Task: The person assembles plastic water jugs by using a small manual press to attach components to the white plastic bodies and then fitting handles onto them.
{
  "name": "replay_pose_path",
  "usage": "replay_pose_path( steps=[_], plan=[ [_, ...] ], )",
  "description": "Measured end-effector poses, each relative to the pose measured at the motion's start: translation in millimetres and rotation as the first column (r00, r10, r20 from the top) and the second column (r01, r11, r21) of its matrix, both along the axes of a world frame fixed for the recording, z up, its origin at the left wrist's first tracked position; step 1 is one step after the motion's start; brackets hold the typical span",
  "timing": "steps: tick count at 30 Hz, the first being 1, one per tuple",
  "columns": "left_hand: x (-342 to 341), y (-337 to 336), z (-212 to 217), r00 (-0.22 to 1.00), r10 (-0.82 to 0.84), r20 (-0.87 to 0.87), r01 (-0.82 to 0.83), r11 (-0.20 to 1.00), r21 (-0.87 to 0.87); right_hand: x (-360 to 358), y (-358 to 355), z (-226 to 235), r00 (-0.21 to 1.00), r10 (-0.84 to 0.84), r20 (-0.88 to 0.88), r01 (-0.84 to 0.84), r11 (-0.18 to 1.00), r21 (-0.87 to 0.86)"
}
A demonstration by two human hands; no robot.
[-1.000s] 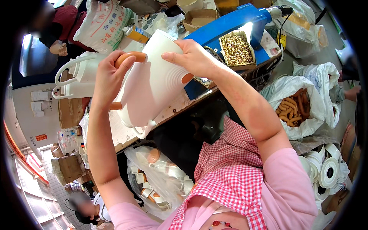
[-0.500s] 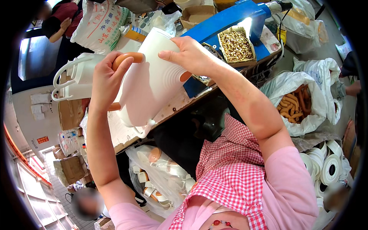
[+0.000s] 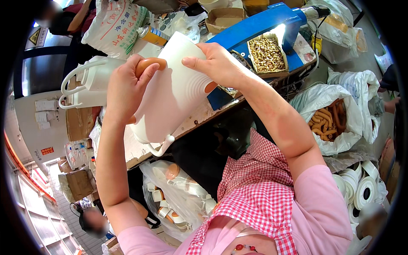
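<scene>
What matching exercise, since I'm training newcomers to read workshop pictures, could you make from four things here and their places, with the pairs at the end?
Things
1. Glossy brown curved handle
2. White tapered vessel with ringed ridges
3. Loose orange-brown curved pieces
4. Small brass-coloured metal pieces

Places
A. In an open cardboard box near the blue metal arm
B. In an open white plastic sack
C. Wrapped by the fingers of the left hand
D. Under the thumb of the right hand

Pairs: 1-C, 2-D, 3-B, 4-A
</scene>
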State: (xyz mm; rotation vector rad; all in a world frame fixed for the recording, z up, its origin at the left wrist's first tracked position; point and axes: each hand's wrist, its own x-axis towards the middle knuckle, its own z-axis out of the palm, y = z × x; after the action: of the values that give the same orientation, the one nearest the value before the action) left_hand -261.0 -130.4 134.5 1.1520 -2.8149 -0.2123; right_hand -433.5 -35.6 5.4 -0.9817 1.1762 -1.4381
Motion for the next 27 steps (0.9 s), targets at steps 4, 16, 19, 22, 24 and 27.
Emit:
replay_pose_path(
  steps=[4,16,19,22,24,27],
  plan=[
    [-1.0,-0.7,-3.3,1.000,-0.011,-0.028,0.012,1.000,0.021,-0.4,-0.3,-1.9,1.000,0.013,0.005,-0.013,1.000,-0.003],
    [13.2,-28.0,-16.5,0.983,-0.181,-0.045,0.182,0.983,0.029,-0.1,-27.2,-29.9,0.920,-0.163,-0.356,0.104,0.978,-0.179],
    [22.3,-43.7,-27.2,0.990,-0.137,-0.032,0.139,0.985,0.100,0.2,-18.2,-29.5,0.926,-0.120,-0.358,0.082,0.989,-0.120],
    [23.9,-64.3,-30.3,0.971,-0.220,-0.089,0.235,0.946,0.224,-10.7,34.0,6.0,0.985,-0.137,-0.106,0.138,0.990,0.006],
    [50.6,-110.9,-45.6,0.964,-0.217,-0.154,0.252,0.932,0.261,-9.0,45.7,-7.5,0.930,-0.305,-0.205,0.292,0.952,-0.095],
    [59.8,-53.1,-20.3,0.999,0.011,-0.030,-0.003,0.970,0.243,-34.6,124.6,-30.2,0.640,-0.664,-0.387,0.476,0.738,-0.479]
  ],
)
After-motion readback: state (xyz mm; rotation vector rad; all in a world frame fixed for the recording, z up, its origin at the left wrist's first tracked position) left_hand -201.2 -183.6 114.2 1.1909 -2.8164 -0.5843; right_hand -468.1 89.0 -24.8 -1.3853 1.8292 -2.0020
